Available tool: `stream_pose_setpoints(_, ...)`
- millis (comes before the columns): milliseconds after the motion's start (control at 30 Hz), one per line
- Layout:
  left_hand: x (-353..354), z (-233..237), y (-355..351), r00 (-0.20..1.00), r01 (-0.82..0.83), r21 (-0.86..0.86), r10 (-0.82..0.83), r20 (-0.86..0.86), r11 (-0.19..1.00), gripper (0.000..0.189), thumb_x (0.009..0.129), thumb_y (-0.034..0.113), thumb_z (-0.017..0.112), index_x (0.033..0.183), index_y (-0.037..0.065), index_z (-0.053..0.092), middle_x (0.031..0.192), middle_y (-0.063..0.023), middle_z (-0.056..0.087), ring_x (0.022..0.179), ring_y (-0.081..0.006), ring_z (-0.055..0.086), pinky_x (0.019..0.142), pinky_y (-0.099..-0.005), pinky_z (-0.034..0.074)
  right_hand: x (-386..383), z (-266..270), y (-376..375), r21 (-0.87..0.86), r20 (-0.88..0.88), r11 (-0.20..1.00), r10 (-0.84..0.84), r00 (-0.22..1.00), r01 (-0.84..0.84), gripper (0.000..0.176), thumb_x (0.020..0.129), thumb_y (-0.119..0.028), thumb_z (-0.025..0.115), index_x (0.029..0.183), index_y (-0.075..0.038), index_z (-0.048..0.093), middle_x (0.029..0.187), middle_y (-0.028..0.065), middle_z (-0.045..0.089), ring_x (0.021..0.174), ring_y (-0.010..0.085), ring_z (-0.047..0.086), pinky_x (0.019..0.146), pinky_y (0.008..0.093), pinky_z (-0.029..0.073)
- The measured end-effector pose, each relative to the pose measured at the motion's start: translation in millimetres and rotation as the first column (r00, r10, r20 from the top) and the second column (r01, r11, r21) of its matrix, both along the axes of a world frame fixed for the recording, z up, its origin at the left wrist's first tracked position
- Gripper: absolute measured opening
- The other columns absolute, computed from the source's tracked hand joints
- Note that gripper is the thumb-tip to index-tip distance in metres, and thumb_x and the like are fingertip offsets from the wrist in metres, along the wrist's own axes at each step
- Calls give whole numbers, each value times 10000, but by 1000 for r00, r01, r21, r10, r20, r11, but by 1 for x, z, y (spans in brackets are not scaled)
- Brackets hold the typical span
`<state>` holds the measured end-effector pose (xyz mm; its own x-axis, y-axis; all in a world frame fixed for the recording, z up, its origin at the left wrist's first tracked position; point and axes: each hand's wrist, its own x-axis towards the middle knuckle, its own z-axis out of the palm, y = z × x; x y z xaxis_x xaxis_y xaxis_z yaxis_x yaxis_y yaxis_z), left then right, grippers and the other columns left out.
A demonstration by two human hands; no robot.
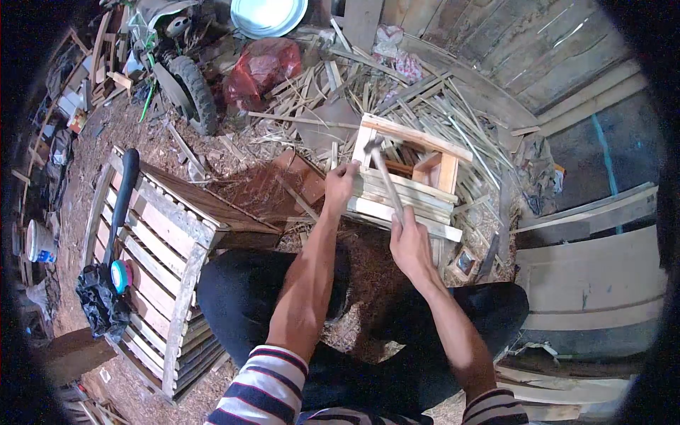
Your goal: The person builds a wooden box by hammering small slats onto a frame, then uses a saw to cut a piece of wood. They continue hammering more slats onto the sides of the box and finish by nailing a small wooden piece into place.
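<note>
A small slatted wooden frame (404, 202), partly open on top, stands in front of my knees. My right hand (413, 244) is wrapped round the handle of a hammer (384, 173). The hammer's head is over the frame's left end, close to the corner post. My left hand (341, 185) is at the left edge of the frame, its fingers pressed together near the end of a slat. Whether a nail is between those fingers is too small to tell.
A slatted wooden crate (152, 248) stands at the left, with a black bag (103, 301) and a round turquoise item (121, 277) on it. Scrap sticks (453, 134), a red plastic bag (262, 69) and a wheel (188, 92) lie beyond. Planks (588, 276) are at the right.
</note>
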<state>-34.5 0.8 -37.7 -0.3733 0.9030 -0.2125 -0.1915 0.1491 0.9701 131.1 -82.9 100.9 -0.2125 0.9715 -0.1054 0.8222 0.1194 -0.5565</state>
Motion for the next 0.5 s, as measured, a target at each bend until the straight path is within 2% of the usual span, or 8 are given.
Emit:
stream_pose_setpoints(67,-3,-7,1,999,18,-73,-21,-42,997,423,877,363,631,1004,-39,677,856,-51,656,793,-121,553,753,-284,441,-2,-2,-4,41,-76,999,-17,997,20,178,933,-123,474,976,43,427,718,307,595,640,478,601,547,544,479)
stream_pose_setpoints(133,-4,-2,2,997,64,-46,-62,44,997,426,871,365,640,1001,-38,678,870,-48,653,812,-115,541,753,-293,436,2,-11,-5,6,20,1000,-4,1000,4,183,927,-126,483,981,40,426,710,309,591,636,483,596,534,543,473)
stream_pose_setpoints(167,-3,2,0,999,48,-96,-47,21,994,440,868,377,641,1000,-41,677,865,-41,649,800,-115,533,739,-288,431,4,-16,-5,-14,95,1000,11,995,-9,188,922,-126,491,981,40,426,706,309,589,632,484,595,525,540,471)
stream_pose_setpoints(267,-3,-4,2,998,30,-83,-35,-55,996,449,870,381,633,1011,-43,676,860,-42,647,795,-117,530,729,-280,428,8,-25,1,109,-19,993,55,998,-52,189,918,-124,495,978,41,425,703,311,587,625,480,597,516,538,474)
stream_pose_setpoints(300,-1,3,0,1000,18,-68,-19,-18,998,449,872,377,630,1030,-40,674,871,-46,649,800,-117,530,734,-279,428,1,-7,1,10,23,1000,1,1000,-1,188,919,-120,492,967,46,418,698,310,586,624,476,598,514,541,471)
stream_pose_setpoints(333,-2,8,-2,1000,20,-77,-21,-16,997,449,872,377,630,1030,-40,674,871,-46,649,800,-117,530,734,-279,428,-2,-1,-1,1,26,1000,-1,1000,1,188,919,-120,492,967,46,418,698,310,586,624,476,598,514,541,471)
stream_pose_setpoints(400,-5,15,-4,998,69,-59,-70,-9,996,449,869,371,636,1045,-41,670,894,-55,654,810,-115,532,741,-280,430,-5,3,-4,77,-97,996,-43,994,51,175,914,-109,490,956,44,417,697,309,585,621,475,598,516,540,472)
stream_pose_setpoints(500,-1,4,0,999,18,-49,-16,50,999,456,871,372,631,1023,-56,672,883,-58,655,790,-117,537,729,-274,434,7,-23,-1,111,-3,993,36,999,-35,182,927,-114,480,980,40,399,657,292,580,597,468,597,473,521,463)
